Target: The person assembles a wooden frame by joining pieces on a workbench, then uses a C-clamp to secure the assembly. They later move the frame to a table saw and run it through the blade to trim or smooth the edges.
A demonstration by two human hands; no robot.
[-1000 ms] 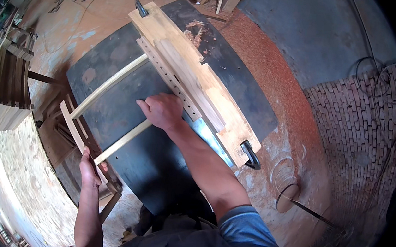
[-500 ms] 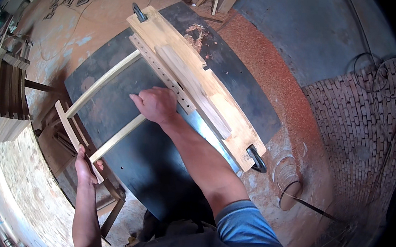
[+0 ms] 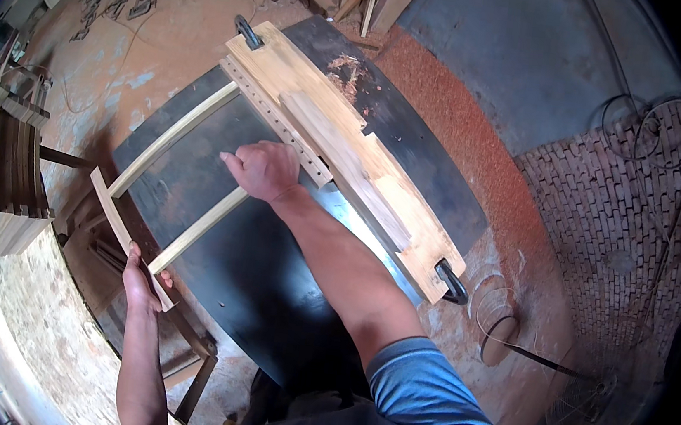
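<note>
A light wooden frame lies over the dark table: a rail with a row of holes (image 3: pixel 277 120), two crosspieces and an outer rail (image 3: pixel 112 209). My left hand (image 3: pixel 142 279) is closed around the near end of the outer rail, beyond the table's left edge. Curled over the inner end of the near crosspiece (image 3: pixel 199 231), my right hand (image 3: pixel 264 170) is closed with its thumb pointing left; its fingertips are hidden. The far crosspiece (image 3: pixel 174 139) runs between the two rails, untouched.
A pale board (image 3: pixel 371 162) is fixed along the dark tabletop (image 3: pixel 435 185) by black clamps (image 3: pixel 451 282) at both ends. Wood shavings (image 3: pixel 346 76) lie behind it. Curved wooden parts (image 3: pixel 8 178) are stacked at left, above a wooden chair-like frame (image 3: pixel 194 384). Sawdust (image 3: pixel 443 107) covers the floor.
The view has shifted slightly. The frame and both hands have moved a little left relative to the clamped board; both hands keep their closed poses.
</note>
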